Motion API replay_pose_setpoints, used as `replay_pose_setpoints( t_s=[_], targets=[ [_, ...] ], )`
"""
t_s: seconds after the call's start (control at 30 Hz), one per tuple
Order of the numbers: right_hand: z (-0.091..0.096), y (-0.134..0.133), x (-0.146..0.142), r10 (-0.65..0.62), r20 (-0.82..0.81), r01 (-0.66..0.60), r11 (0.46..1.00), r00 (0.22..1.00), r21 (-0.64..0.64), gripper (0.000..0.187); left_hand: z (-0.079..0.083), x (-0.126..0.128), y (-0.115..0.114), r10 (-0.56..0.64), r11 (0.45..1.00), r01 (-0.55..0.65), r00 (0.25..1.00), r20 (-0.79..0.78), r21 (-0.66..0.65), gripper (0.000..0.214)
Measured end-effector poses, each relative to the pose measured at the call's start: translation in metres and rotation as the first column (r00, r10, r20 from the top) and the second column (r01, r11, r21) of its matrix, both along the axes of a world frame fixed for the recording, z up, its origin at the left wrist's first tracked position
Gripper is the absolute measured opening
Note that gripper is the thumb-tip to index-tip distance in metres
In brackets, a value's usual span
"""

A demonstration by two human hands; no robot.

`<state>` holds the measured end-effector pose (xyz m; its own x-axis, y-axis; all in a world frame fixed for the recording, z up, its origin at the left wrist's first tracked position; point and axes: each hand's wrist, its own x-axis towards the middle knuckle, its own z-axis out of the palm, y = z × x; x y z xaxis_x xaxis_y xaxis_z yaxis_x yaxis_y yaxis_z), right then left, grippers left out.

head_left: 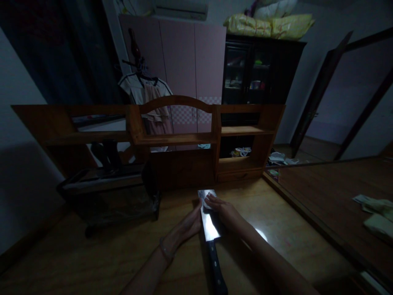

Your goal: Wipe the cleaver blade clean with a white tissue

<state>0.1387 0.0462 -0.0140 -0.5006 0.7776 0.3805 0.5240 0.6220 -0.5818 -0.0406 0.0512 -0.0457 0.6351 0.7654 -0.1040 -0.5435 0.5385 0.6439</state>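
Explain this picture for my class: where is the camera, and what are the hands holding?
No machine here: a person works bare-handed, filmed by a camera worn on the head. The left hand touches the left edge of a broad knife; the right hand holds a small pale wad, perhaps tissue, against the blade. The black handle points towards the wearer. On the wooden tabletop, a dark box stands to the left and a wooden shelf unit behind.

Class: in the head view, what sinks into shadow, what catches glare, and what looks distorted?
Head view: dim; dark blue fabric curtain mostly in shadow. Head view: glare on flat silver metal blade and glossy yellow-brown wooden desk. Head view: tall dark brown door leans, probably lens distortion.
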Motion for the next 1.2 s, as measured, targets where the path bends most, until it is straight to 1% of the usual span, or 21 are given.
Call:
replay_pose_setpoints(
  t_s=[0.07,0.2,0.3,0.4,0.47,0.53,0.63,0.7,0.8,0.9,1.03,1.2],
  targets=[
    [-0.003,0.011,0.005,-0.023,-0.007,0.023,1.0,1.0,0.01,0.055,0.0,0.0,-0.001,0.018,1.0,-0.018,1.0,0.008,-0.015,0.045],
    [-0.007,0.029,0.009,-0.075,0.043,0.074,0.997,0.996,0.029,0.059,0.002,0.0,-0.004,0.077,0.996,-0.077,0.997,0.0,-0.033,0.034],
    [-0.008,0.036,0.004,-0.118,0.048,0.116,0.992,0.992,0.042,0.064,0.003,0.0,-0.006,0.14,0.99,-0.14,0.99,-0.023,-0.028,0.036],
    [-0.009,0.035,-0.002,-0.127,0.044,0.124,0.991,0.991,0.057,0.068,0.003,0.001,-0.006,0.167,0.986,-0.167,0.986,-0.019,-0.028,0.041],
    [-0.011,0.031,-0.004,-0.127,0.052,0.124,0.991,0.99,0.056,0.069,0.005,0.001,-0.006,0.148,0.989,-0.148,0.989,0.0,-0.018,0.039],
    [-0.013,0.026,-0.004,-0.139,0.065,0.136,0.989,0.988,0.052,0.069,0.008,0.002,-0.007,0.085,0.996,-0.085,0.996,0.018,-0.007,0.038],
    [-0.015,0.018,-0.001,-0.151,0.066,0.147,0.987,0.986,0.058,0.066,0.015,0.002,-0.009,-0.004,1.0,0.004,1.0,0.022,0.008,0.047],
    [-0.015,0.011,-0.002,-0.127,0.059,0.123,0.99,0.99,0.07,0.061,0.019,0.002,-0.01,-0.023,1.0,0.022,0.999,0.032,0.02,0.054],
    [-0.013,-0.001,-0.009,-0.071,0.068,0.066,0.995,0.995,0.075,0.06,0.02,0.001,-0.011,-0.024,1.0,0.024,0.998,0.057,0.013,0.063],
    [-0.011,-0.014,-0.017,-0.015,0.122,0.005,0.996,0.992,0.089,0.065,0.017,-0.001,-0.009,-0.017,1.0,0.019,0.999,0.051,-0.024,0.067],
    [-0.012,-0.03,-0.02,0.028,0.183,-0.054,0.989,0.983,0.136,0.07,0.017,-0.001,-0.008,0.002,0.998,-0.001,1.0,0.027,-0.057,0.066],
    [-0.01,-0.046,-0.01,0.087,0.218,-0.121,0.981,0.972,0.149,0.074,0.024,0.001,-0.012,0.067,0.997,-0.068,0.997,-0.046,-0.035,0.058]
  ],
)
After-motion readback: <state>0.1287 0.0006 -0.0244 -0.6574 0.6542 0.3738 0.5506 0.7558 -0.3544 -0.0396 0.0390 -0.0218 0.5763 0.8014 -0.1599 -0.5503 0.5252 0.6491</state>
